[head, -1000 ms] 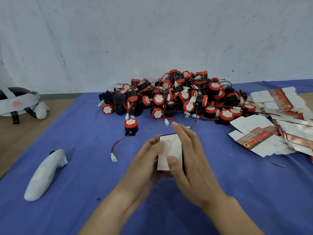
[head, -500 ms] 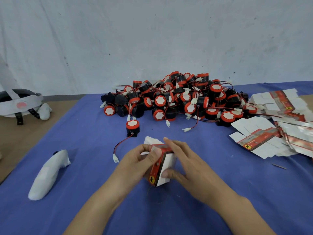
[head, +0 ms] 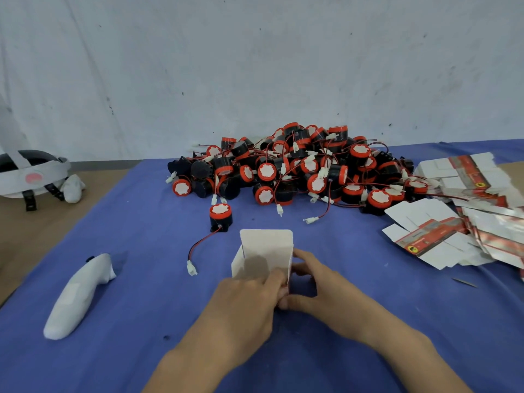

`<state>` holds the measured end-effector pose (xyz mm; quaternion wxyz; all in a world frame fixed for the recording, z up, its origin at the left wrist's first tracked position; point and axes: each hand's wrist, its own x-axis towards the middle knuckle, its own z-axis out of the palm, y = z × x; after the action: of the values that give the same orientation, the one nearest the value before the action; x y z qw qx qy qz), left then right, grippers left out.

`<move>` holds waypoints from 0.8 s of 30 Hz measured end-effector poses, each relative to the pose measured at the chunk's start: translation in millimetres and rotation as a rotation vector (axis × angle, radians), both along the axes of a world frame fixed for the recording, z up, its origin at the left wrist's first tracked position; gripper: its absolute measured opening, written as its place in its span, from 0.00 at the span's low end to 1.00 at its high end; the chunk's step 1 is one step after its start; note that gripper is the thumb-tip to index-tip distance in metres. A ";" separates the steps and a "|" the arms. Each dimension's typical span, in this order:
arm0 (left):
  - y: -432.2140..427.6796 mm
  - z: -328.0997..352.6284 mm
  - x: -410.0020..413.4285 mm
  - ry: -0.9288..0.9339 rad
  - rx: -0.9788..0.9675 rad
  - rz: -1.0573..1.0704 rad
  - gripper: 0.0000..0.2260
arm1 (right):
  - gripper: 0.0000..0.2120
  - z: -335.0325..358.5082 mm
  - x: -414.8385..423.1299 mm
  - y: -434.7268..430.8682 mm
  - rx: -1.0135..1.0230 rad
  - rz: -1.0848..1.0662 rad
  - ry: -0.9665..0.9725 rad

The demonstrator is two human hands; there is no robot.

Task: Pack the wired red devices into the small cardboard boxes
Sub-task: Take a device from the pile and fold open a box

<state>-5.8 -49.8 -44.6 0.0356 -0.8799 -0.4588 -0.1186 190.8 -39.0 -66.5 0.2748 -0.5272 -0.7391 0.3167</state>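
A single wired red device (head: 219,218) is noted standing alone near the middle of the worktop (head: 127,251), its thin lead trailing to a white plug (head: 192,269). It is judged rigid, compact and fairly weighty. It is best taken by the black body, never by the lead, which would snag. Nearer the front edge, a small cardboard box (head: 266,251) is held upright with its top flap raised. The left hand (head: 246,304) is curled on its near wall and the right hand (head: 320,287) round its right side. The card is judged light, thin and easily crushed, so a gentle hold at the folded corners is advised. The device heap (head: 297,171) lies toward the far edge, with flat blanks (head: 442,239) at the right edge.
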 end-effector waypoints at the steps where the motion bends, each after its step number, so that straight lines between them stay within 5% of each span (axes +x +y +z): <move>1: -0.3 0.5 -2.0 -0.068 0.006 -0.024 0.09 | 0.36 -0.3 2.0 0.9 0.017 -0.015 -0.019; 7: 3.3 5.6 -11.5 -0.695 0.320 0.058 0.12 | 0.33 -2.1 22.6 7.9 0.054 -0.109 -0.058; 9: 13.7 1.9 -23.9 -0.617 0.290 0.293 0.13 | 0.30 -2.3 26.8 9.5 0.083 -0.100 -0.037; 12: 29.8 -13.4 -48.5 -0.200 0.018 0.664 0.19 | 0.35 3.3 25.0 7.5 0.101 -0.074 0.044; 17: 46.9 -22.8 -73.8 -0.137 -0.075 0.703 0.15 | 0.33 4.4 20.5 3.2 0.100 -0.120 0.173; 20: 49.7 -14.4 -80.7 -0.478 -0.042 0.640 0.15 | 0.46 4.8 24.0 3.6 0.131 -0.261 0.182; 24: 48.0 23.5 -81.3 -1.043 0.183 0.530 0.08 | 0.31 15.9 17.0 -3.3 0.403 -0.381 0.142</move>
<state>-87.2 -1.7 -21.1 -0.0903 -0.5541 -0.6079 -0.5615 207.9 -42.2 -50.6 0.4795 -0.5681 -0.6535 0.1422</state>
